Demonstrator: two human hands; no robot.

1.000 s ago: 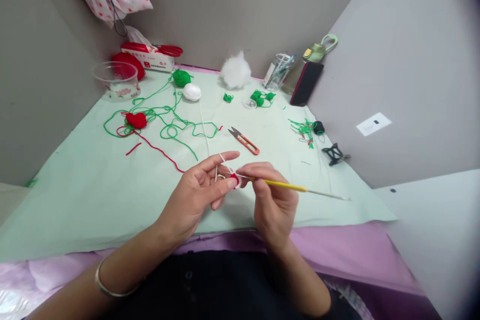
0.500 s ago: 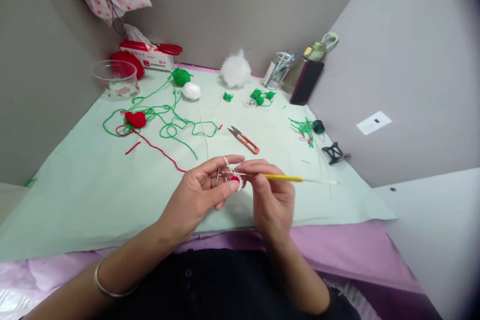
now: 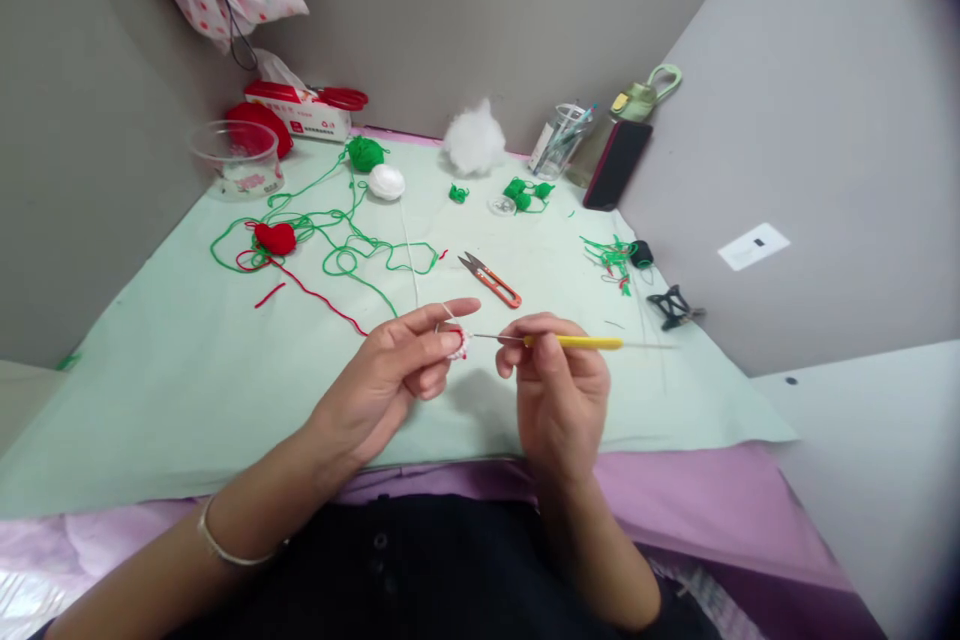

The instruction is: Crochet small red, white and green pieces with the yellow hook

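Observation:
Between the thumb and fingers of my left hand is a small red and white crochet piece, partly covered by the thumb. White yarn runs over my raised left index finger from the white yarn ball behind. My right hand is closed round the yellow handle of a crochet hook. Its thin metal shaft points left, with the tip close to the piece's right edge; whether it is in a stitch I cannot tell.
Orange thread snips lie just beyond my hands. Tangled green yarn and a red yarn bundle spread at left. Behind stand a clear tub, white stuffing, a pen cup and a phone. Yarn scraps lie at right.
My right hand has drawn the hook to the right, so the hands are farther apart. The left hand has shifted slightly left and turned, with the crochet piece still pinched.

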